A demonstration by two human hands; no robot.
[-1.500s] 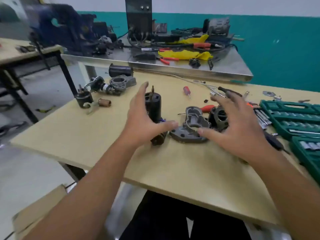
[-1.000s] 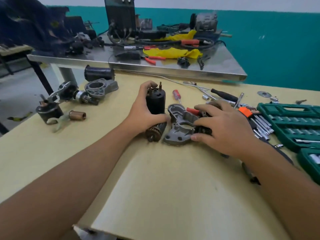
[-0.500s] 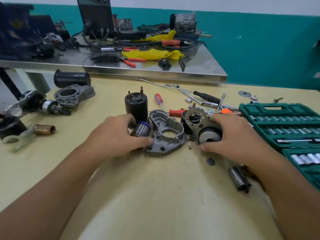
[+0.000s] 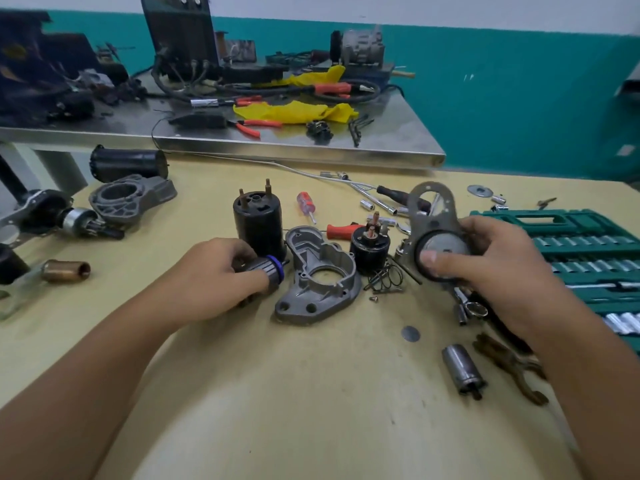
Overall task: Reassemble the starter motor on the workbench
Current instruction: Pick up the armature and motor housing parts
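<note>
My left hand (image 4: 214, 271) grips an armature (image 4: 268, 270) with a blue ring at its end, low over the workbench beside the upright black motor body (image 4: 258, 223). My right hand (image 4: 491, 268) holds a grey end plate with a round housing (image 4: 433, 233) lifted above the bench, thumb across its face. Between the hands lies a grey cast housing (image 4: 318, 282) flat on the bench. A black solenoid (image 4: 370, 244) with copper studs stands just behind it, with a spring and small screws (image 4: 384, 280) at its foot.
A green socket set (image 4: 568, 258) lies open at the right. A steel plunger (image 4: 464, 370), rusty fork lever (image 4: 512, 367) and loose sockets lie near my right forearm. Second dismantled starter parts (image 4: 131, 199) and a copper sleeve (image 4: 65, 270) sit at left. A metal table (image 4: 298, 147) with tools stands behind.
My right hand has lifted the end plate off the bench, uncovering the black solenoid. My left hand has drawn the armature slightly toward me beside the motor body.
</note>
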